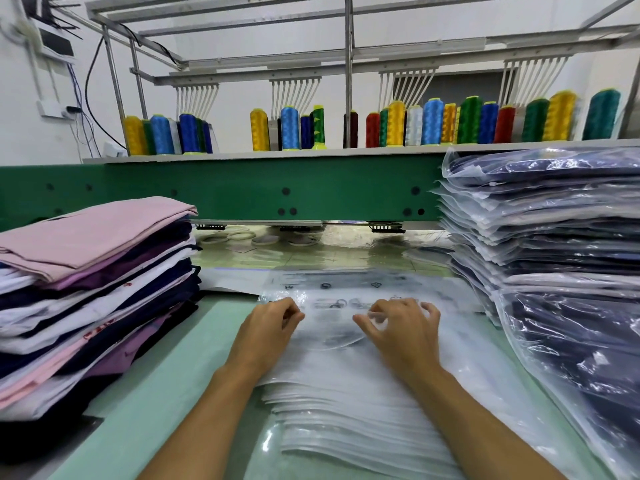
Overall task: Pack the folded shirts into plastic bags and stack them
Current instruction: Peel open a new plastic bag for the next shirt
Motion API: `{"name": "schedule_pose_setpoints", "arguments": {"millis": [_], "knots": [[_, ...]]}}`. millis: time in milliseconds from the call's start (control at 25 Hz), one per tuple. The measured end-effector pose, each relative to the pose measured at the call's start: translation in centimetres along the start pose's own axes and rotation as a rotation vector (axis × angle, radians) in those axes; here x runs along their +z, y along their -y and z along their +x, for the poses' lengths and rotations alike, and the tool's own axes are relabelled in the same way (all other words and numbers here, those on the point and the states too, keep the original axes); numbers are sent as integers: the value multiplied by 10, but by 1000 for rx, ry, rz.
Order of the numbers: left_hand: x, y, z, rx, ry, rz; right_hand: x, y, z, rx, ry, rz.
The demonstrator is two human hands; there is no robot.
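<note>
A pile of empty clear plastic bags (346, 393) lies flat on the table in front of me, their printed ends far from me. My left hand (266, 327) rests on the top bag near its far left corner, fingers curled and pinching the film. My right hand (401, 327) sits beside it, fingers bent and picking at the same bag's far edge. A tall stack of folded shirts (90, 292) in pink, purple, white and navy stands at the left. Bagged dark shirts (540, 244) are piled high at the right.
A green embroidery machine beam (263, 192) runs across behind the table, with thread cones (433, 123) on the shelf above it. More bagged shirts (595, 368) slope down at the near right. Pale green table surface (173, 393) shows between the shirt stack and the bags.
</note>
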State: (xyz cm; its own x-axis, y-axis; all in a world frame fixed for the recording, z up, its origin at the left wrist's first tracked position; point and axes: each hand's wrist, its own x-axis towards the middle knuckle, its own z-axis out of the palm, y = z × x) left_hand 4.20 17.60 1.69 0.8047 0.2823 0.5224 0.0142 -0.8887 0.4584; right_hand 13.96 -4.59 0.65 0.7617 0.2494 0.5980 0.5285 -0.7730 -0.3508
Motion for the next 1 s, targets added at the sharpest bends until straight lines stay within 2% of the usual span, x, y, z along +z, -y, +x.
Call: {"name": "schedule_pose_setpoints", "arguments": {"millis": [120,240,400,480,600,720,840,1000], "knots": [[0,-1,2,28,-78,-66,0,5,-2,-208,-70,71],[-3,-3,2,58,-139,-106,-2,4,0,-329,-58,-35],[-8,-6,-1,103,-166,43,2,0,0,-214,81,-135],[-9,-7,-2,80,-103,162,2,-1,-1,-181,70,-104],[-6,-4,-2,12,25,217,0,1,-2,-169,-6,-4],[-5,-5,-1,35,-54,229,-3,4,-2,-100,-109,92],[-6,-8,-1,46,-148,257,-5,5,0,-54,-229,79],[-10,-8,1,43,-230,231,-5,2,-1,11,-256,38]]}}
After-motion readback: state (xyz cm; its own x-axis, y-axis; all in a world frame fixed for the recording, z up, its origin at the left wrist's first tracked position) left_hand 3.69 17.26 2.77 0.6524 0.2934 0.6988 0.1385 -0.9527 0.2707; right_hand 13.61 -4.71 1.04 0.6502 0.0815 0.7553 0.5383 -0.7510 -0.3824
